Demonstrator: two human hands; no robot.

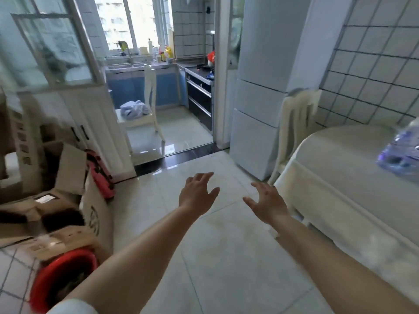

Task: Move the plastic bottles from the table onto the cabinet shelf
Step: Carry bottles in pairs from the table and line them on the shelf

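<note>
Over the floor (pixel 226 257): both arms are held forward.
Left hand (pixel 196 194): fingers are spread loosely; nothing is held.
Right hand (pixel 266 203): fingers are spread; nothing is held; the table's near-left corner is just beside it.
Bottles (pixel 400 152): blurred, seen at the table's (pixel 340 168) far right edge.

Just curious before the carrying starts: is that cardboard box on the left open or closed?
Open. The cardboard box has its flaps standing up and its dark inside is showing.
</note>
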